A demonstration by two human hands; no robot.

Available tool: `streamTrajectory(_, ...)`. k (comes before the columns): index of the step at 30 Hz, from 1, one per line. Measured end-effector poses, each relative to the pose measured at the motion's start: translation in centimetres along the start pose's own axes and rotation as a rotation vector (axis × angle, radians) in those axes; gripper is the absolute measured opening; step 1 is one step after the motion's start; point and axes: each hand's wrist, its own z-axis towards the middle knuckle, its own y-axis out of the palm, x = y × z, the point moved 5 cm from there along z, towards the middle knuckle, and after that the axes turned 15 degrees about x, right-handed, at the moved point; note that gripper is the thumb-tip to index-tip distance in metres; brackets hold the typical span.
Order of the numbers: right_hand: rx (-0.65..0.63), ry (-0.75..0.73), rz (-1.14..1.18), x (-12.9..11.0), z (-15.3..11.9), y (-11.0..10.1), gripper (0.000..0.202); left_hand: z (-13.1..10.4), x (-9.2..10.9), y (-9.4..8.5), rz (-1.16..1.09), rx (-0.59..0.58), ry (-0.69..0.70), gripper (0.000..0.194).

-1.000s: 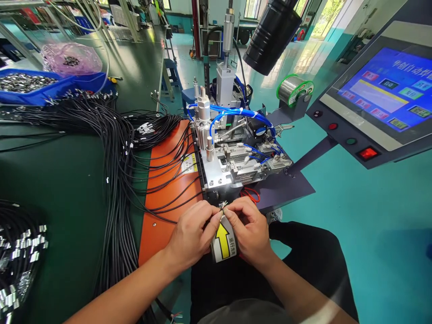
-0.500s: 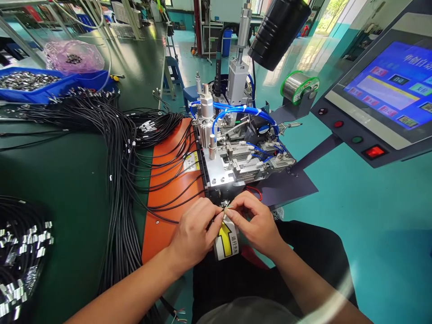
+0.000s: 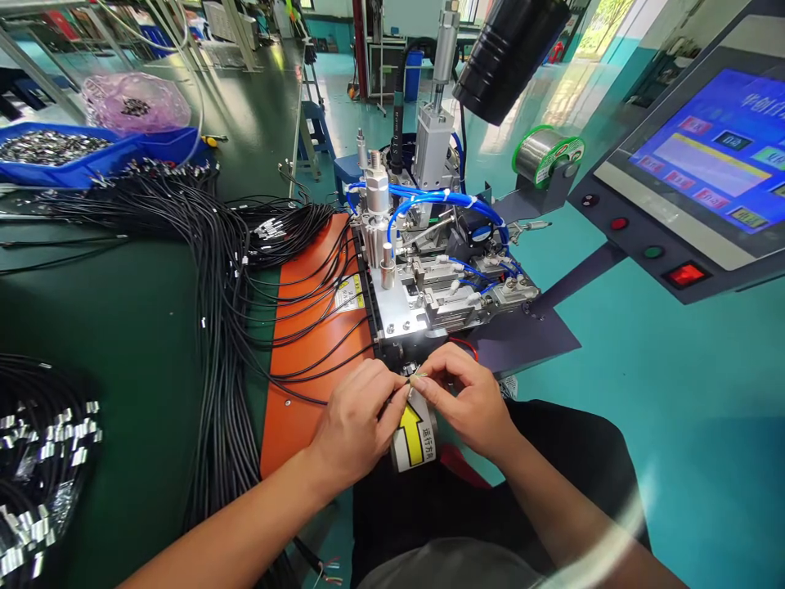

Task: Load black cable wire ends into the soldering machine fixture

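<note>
Several black cables point(image 3: 288, 379) are already lying across the orange panel point(image 3: 291, 433), left; left hand point(image 3: 363, 415) and right hand point(image 3: 469, 401) are pinching thin wires point(image 3: 423, 375), seemingly unfinished.

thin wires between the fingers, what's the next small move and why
Probably straighten the thin wires with the right hand while the left hand steadies them: both hands' fingers pinch close together there, and a pale end sticks out to the side, in front of the machine.
</note>
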Motion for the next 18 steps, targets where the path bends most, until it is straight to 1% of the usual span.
streamTrajectory(6,0.024,0.02,0.068,0.27,0.14,0.07,0.009,0.3,0.21,-0.13,-0.002,0.01,-0.019,0.015)
streamTrajectory(10,0.056,0.043,0.15,0.73,0.23,0.29,0.01,0.48,0.19,-0.27,-0.021,0.005,-0.047,0.016)
streamTrajectory(14,0.099,0.062,0.177,1.01,0.23,0.68,0.008,0.49,0.04,-0.36,-0.046,0.004,-0.067,0.014)
streamTrajectory(18,0.156,0.013,0.134,0.55,0.21,0.78,0.006,0.3,-0.17,-0.33,-0.042,0.013,-0.064,0.014)
